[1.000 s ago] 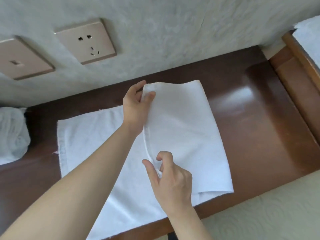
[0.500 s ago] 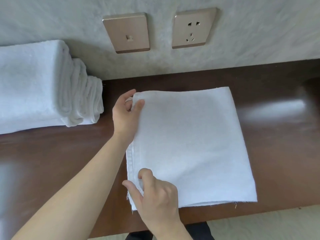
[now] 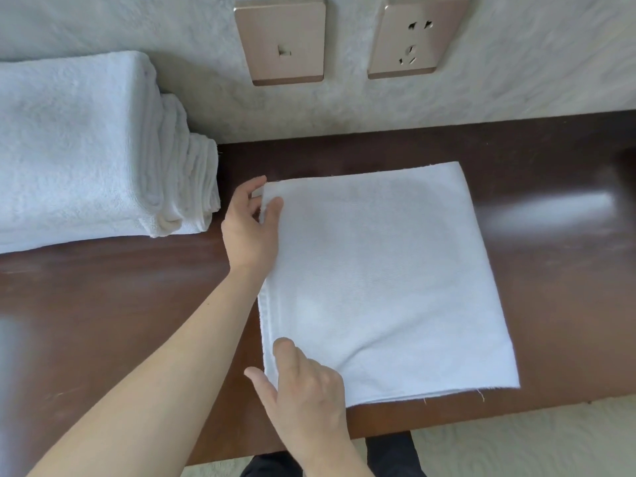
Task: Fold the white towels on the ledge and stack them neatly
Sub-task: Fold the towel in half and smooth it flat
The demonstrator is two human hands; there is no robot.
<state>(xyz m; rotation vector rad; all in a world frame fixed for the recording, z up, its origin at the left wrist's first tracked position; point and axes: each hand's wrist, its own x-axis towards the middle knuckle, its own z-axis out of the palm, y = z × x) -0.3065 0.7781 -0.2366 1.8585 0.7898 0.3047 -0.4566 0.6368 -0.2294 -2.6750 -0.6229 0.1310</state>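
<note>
Now folded in half: white towel (image 3: 385,280) flat on the dark wooden ledge (image 3: 113,311), near its middle, far edge close to the wall, near edge just short of the ledge's front edge. A second ago only half turned over, one layer still spread out leftward; since then brought edge to edge, double layer visible along the near side. Left hand (image 3: 251,228) at the towel's far-left corner, thumb on top and fingers (image 3: 253,187) curled round the edge, pinching both layers. Right hand (image 3: 306,390) at the near-left corner, index finger on the cloth, thumb just off the edge; pinching or merely pressing, cannot tell. Stack of folded towels (image 3: 86,149) at the left end of the ledge against the wall, well apart from the one in hand. Wall switch (image 3: 280,39) and socket (image 3: 418,36) above. Judged: first fold done and corners being squared; probably another fold across needed to match the stack's footprint, then transfer on top. Risk: layers slipping out of line if corners released unevenly.
</note>
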